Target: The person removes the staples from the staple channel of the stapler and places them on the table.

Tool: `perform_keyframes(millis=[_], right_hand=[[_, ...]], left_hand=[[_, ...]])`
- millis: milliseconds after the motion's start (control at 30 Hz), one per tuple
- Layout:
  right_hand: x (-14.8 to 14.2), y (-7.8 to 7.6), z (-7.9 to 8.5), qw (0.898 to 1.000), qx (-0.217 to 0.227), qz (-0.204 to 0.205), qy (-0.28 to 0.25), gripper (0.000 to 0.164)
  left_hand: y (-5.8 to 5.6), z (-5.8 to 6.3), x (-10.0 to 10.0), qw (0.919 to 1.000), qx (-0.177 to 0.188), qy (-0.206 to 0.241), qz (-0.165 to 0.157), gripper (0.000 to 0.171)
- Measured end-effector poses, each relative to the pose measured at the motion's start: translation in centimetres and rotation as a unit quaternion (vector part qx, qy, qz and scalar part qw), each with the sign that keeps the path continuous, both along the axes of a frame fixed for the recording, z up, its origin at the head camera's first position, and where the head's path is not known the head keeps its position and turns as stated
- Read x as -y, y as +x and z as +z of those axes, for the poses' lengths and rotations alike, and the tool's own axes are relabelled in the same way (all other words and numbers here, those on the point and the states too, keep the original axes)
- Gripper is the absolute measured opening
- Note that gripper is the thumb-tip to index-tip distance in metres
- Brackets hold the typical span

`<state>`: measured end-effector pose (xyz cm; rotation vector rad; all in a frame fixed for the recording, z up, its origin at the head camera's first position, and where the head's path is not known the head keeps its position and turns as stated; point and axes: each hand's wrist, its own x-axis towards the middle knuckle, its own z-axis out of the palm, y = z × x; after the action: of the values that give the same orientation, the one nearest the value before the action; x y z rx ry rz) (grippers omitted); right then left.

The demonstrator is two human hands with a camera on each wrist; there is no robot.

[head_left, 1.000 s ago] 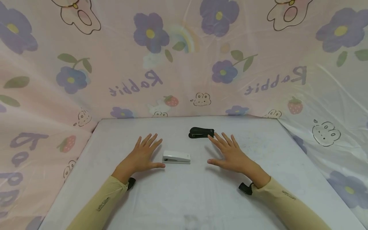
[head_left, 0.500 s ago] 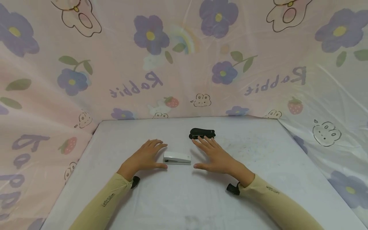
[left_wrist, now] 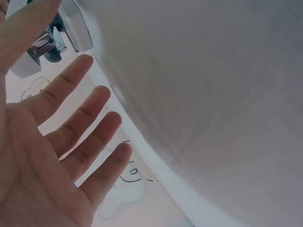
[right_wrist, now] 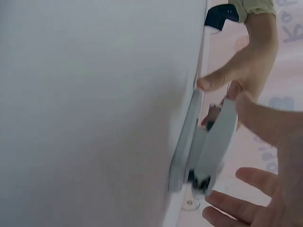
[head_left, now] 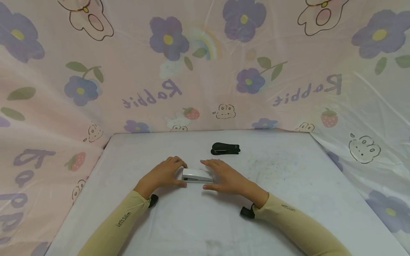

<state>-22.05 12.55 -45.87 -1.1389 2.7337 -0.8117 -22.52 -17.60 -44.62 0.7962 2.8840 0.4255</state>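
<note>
A white stapler lies on the table, its narrow body running left to right. At its left end my left hand has thumb in front and fingers behind, slightly bent. In the left wrist view, the fingers of that hand are spread beside the stapler's metal front. My right hand reaches around the right end, thumb and fingers apart. The right wrist view has the stapler between the right hand and the left hand. Firm contact by either hand cannot be made out.
A black stapler lies farther back on the table, behind the right hand. The white-covered table ends at a patterned cloth backdrop. Black wrist straps are on both forearms.
My right hand has moved left and slightly down, from beside the black stapler to the white stapler's right end. The left hand has shifted slightly right, its fingers bending more. Both staplers stay put.
</note>
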Motion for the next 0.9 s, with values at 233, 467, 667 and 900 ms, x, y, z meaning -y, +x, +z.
perform_keyframes(millis=[233,467,667,900], right_hand=[[2.0,0.0,-0.5,0.999,0.023,0.002,-0.034,0.079],[3.7,-0.6,-0.4,0.999,0.007,0.013,-0.05,0.064],[5.0,-1.2,-0.3,0.998,0.023,0.021,-0.06,0.047],[6.5,-2.2,-0.5,0.998,0.04,0.024,-0.045,0.041]], left_hand=[[-0.2,-0.5,0.1,0.9998,-0.016,-0.012,-0.005,0.059],[-0.6,-0.6,0.1,0.9993,-0.021,-0.03,-0.01,0.055],[-0.7,-0.4,-0.2,0.9992,-0.016,-0.035,-0.008,0.053],[-0.5,0.1,-0.8,0.9993,-0.01,-0.037,0.004,0.049]])
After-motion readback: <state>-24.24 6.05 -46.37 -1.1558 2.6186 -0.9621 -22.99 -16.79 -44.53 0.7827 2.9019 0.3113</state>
